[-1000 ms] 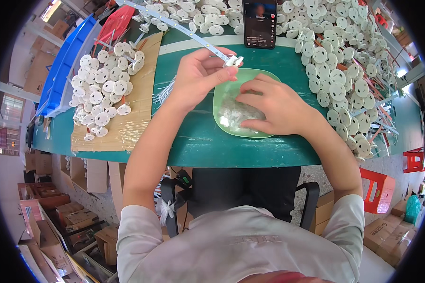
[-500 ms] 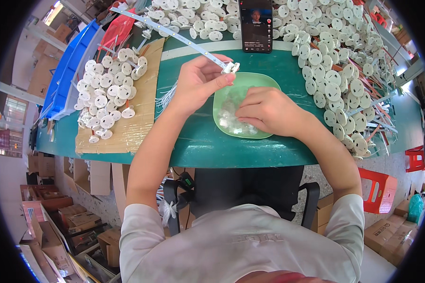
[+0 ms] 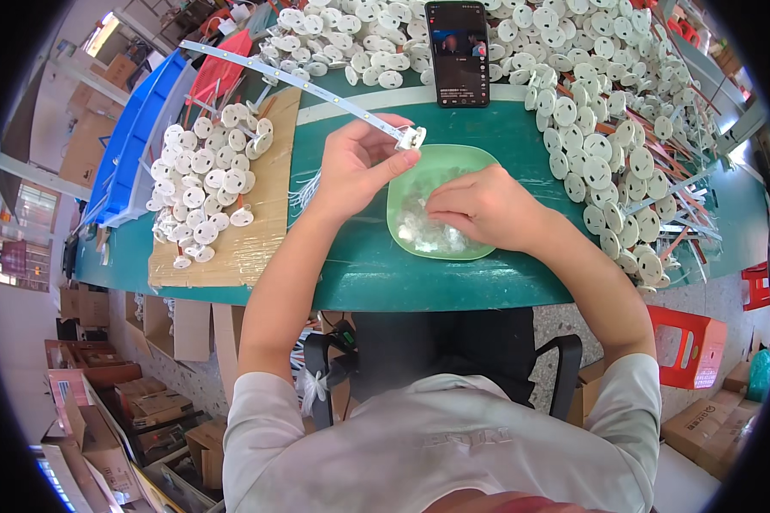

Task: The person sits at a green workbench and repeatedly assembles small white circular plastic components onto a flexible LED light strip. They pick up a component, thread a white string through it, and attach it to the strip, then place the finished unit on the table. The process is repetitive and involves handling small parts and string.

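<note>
Lt-grey tee (image 3: pixel 453 436) (short slvs (image 3: pixel 261 409))

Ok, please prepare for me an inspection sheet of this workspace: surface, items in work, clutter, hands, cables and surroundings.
Surface: green table, cardboard sheet on its left side.
Items in work: light strip with white end piece; green bowl with small clear pieces.
Clutter: white discs piled left, behind and right; phone behind the bowl.
Hands: left hand holds the strip near its end piece; right hand at the clear pieces, grip unclear.
Cables: thin white wires beside the left forearm.
Surroundings: red stool right; cardboard boxes on both sides.
</note>
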Demonstrator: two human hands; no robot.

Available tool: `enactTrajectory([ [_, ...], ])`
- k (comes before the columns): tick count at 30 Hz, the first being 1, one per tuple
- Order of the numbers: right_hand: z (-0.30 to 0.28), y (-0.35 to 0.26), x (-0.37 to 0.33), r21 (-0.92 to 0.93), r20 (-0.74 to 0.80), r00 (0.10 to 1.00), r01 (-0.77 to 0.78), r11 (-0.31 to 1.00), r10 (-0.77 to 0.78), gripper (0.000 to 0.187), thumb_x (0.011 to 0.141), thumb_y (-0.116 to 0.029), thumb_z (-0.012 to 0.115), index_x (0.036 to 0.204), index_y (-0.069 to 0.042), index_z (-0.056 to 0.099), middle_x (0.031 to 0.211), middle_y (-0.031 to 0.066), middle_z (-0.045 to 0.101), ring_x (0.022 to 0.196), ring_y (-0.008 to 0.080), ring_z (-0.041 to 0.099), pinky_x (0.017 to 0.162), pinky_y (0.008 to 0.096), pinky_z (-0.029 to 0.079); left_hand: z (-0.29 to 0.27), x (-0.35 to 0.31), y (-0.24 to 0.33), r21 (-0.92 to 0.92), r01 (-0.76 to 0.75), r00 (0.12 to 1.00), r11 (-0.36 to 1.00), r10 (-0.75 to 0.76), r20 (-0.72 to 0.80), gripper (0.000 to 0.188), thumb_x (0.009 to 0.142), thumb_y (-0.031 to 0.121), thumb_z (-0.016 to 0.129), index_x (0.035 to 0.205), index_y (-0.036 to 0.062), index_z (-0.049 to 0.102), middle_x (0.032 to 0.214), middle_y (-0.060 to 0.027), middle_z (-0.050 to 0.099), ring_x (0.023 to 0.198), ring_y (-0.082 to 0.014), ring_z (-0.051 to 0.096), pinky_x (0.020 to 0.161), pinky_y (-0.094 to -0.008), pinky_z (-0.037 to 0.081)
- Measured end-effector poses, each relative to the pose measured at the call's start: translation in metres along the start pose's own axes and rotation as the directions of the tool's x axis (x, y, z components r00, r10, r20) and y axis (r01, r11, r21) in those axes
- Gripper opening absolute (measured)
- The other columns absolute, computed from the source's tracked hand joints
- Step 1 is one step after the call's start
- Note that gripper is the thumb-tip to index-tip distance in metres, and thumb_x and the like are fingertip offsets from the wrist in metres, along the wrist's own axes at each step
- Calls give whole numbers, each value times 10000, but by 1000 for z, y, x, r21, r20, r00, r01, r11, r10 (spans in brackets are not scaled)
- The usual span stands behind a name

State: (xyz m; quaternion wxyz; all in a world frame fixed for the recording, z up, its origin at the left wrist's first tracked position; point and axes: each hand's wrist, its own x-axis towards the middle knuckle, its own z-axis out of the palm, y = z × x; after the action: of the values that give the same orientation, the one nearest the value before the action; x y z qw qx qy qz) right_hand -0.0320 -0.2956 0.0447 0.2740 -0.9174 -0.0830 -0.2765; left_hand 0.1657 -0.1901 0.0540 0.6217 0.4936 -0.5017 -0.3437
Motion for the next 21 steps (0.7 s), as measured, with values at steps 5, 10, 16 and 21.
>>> enactTrajectory([
  [5, 2, -2, 0, 1, -21, 1000, -2, 1000, 2, 82, 790, -81, 694, 870, -71, 680, 801, 83, 671, 714, 292, 654, 635, 392, 521, -1, 0, -8, 40, -60, 998, 997, 60, 2, 382, 818, 43, 787, 1157, -14, 622, 973, -77, 702, 848, -114, 661, 737, -260, 545],
  [10, -2, -2, 1, -72, -27, 998, 62, 996, -64, 77, 775, -75, 699, 849, -80, 680, 809, 66, 658, 712, 284, 644, 619, 387, 514, 0, 1, -7, 60, -71, 997, 996, 71, 8, 379, 815, 43, 790, 1151, -13, 624, 973, -77, 702, 830, -109, 660, 729, -256, 546],
  [16, -7, -5, 6, -75, -151, 987, 51, 996, -62, 89, 750, -84, 731, 830, -78, 694, 820, 52, 666, 721, 264, 647, 613, 376, 516, -1, 2, -3, 18, -47, 999, 999, 47, -22, 374, 817, 39, 787, 1149, -9, 623, 978, -82, 703, 829, -111, 662, 734, -258, 545],
  [21, -8, -6, 2, -31, -129, 990, -57, 998, 53, 87, 768, -73, 723, 849, -72, 692, 799, 69, 686, 707, 270, 659, 614, 370, 525, -2, 2, -6, 29, -51, 999, 998, 51, -14, 377, 817, 45, 789, 1151, -7, 621, 988, -85, 703, 834, -115, 663, 732, -259, 544],
])
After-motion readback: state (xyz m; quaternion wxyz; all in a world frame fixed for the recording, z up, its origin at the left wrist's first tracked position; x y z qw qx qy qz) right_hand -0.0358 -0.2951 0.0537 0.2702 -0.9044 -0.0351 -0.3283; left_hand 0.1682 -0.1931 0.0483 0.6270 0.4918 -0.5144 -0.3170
